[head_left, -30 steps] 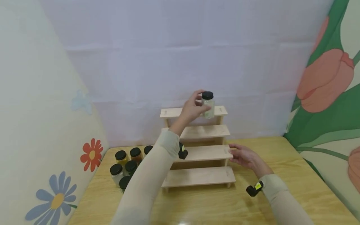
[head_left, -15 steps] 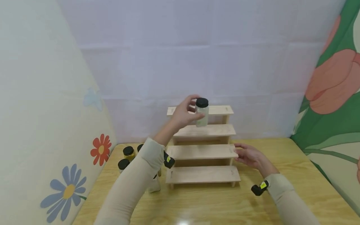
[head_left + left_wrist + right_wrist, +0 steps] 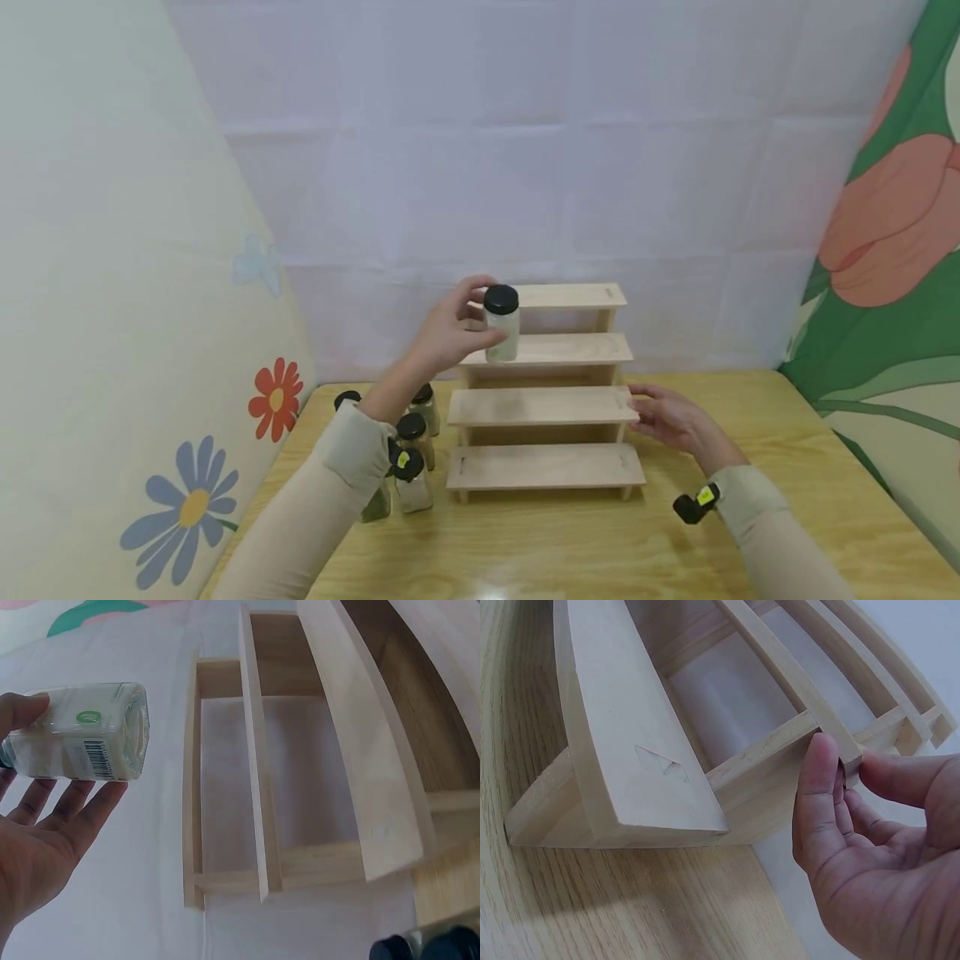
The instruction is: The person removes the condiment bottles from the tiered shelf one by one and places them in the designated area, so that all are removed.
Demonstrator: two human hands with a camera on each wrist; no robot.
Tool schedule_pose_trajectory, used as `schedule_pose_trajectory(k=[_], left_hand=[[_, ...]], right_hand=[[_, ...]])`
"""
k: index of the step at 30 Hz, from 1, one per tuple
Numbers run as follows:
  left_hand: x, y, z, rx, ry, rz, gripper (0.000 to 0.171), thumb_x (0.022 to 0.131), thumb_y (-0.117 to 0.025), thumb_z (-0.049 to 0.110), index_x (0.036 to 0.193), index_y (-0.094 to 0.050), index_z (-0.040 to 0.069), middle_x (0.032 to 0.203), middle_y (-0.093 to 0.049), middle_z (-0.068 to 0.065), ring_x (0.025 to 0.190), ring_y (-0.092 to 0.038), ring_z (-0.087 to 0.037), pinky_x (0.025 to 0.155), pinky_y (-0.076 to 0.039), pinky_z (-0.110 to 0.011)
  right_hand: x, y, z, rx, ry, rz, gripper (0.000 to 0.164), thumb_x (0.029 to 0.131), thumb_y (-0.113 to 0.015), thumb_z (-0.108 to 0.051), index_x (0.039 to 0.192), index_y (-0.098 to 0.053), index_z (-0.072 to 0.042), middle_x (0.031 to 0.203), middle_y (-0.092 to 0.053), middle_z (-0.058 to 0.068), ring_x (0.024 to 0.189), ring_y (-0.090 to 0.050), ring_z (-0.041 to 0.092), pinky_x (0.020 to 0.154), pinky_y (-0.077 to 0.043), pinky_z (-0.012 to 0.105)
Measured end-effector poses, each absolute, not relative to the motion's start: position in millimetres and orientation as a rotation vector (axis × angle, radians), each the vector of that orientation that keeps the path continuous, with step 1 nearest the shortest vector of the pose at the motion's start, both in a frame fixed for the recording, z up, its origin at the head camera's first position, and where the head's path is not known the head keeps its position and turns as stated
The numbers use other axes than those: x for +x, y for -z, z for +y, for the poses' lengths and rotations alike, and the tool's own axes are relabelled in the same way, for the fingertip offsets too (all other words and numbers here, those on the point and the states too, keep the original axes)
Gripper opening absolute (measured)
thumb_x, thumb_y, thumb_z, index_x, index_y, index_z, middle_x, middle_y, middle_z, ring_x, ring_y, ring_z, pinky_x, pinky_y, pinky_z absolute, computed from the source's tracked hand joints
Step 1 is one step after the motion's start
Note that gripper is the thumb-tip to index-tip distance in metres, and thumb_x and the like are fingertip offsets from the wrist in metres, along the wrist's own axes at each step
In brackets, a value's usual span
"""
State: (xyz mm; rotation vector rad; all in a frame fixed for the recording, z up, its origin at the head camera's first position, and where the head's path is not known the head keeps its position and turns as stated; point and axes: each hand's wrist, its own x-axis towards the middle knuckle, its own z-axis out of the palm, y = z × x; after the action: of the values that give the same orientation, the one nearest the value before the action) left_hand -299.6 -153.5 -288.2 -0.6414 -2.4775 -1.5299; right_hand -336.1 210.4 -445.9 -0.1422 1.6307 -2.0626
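Observation:
My left hand point(image 3: 444, 333) holds a glass jar point(image 3: 504, 337) with a black lid between thumb and fingers. The jar is upright, with pale contents, in front of the left part of the upper tiers of a wooden tiered rack point(image 3: 551, 406). In the left wrist view the jar point(image 3: 90, 731) shows a barcode and a green mark on its glass, apart from the rack's boards. My right hand point(image 3: 671, 421) pinches the right end of the second board from the bottom. The right wrist view shows that thumb and finger point(image 3: 819, 780) on the board's corner.
Several black-lidded jars point(image 3: 414, 490) stand on the wooden table point(image 3: 525, 550) left of the rack, partly hidden by my left forearm. A white cloth point(image 3: 540, 183) hangs behind. Flower-patterned panels point(image 3: 112, 333) flank both sides.
My left hand has carried the jar left and downward from near the top board's right half. My right hand keeps its hold on the rack. The head view has shifted slightly.

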Motion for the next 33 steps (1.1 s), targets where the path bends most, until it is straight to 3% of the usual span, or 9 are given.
schedule_pose_trajectory(k=[18, 27, 33], left_hand=[[-264, 305, -214, -0.567, 1.357, -2.543, 0.070, 0.086, -0.081, 0.011, 0.146, -0.046, 0.017, 0.134, -0.056, -0.016, 0.108, -0.062, -0.031, 0.092, -0.055, -0.051], [-249, 313, -250, -0.566, 1.352, -2.541, 0.070, 0.087, -0.081, 0.010, 0.146, -0.044, 0.016, 0.135, -0.056, -0.015, 0.106, -0.063, -0.018, 0.092, -0.057, -0.043], [-238, 318, -274, -0.538, 1.381, -2.555, 0.069, 0.088, -0.080, 0.009, 0.146, -0.043, 0.016, 0.133, -0.056, -0.013, 0.106, -0.063, -0.010, 0.088, -0.056, -0.030]], right_hand=[[-335, 449, 209, -0.116, 2.049, 1.641, 0.043, 0.104, -0.049, 0.000, 0.144, -0.033, 0.002, 0.095, -0.068, 0.001, 0.081, -0.066, 0.010, 0.072, -0.056, 0.023], [-336, 447, 206, -0.111, 2.057, 1.623, 0.041, 0.104, -0.050, -0.001, 0.143, -0.035, 0.000, 0.096, -0.068, 0.000, 0.083, -0.066, 0.010, 0.074, -0.056, 0.023], [-339, 443, 204, -0.119, 2.057, 1.613, 0.041, 0.104, -0.049, -0.001, 0.143, -0.035, 0.000, 0.096, -0.068, 0.001, 0.083, -0.066, 0.011, 0.073, -0.057, 0.023]])
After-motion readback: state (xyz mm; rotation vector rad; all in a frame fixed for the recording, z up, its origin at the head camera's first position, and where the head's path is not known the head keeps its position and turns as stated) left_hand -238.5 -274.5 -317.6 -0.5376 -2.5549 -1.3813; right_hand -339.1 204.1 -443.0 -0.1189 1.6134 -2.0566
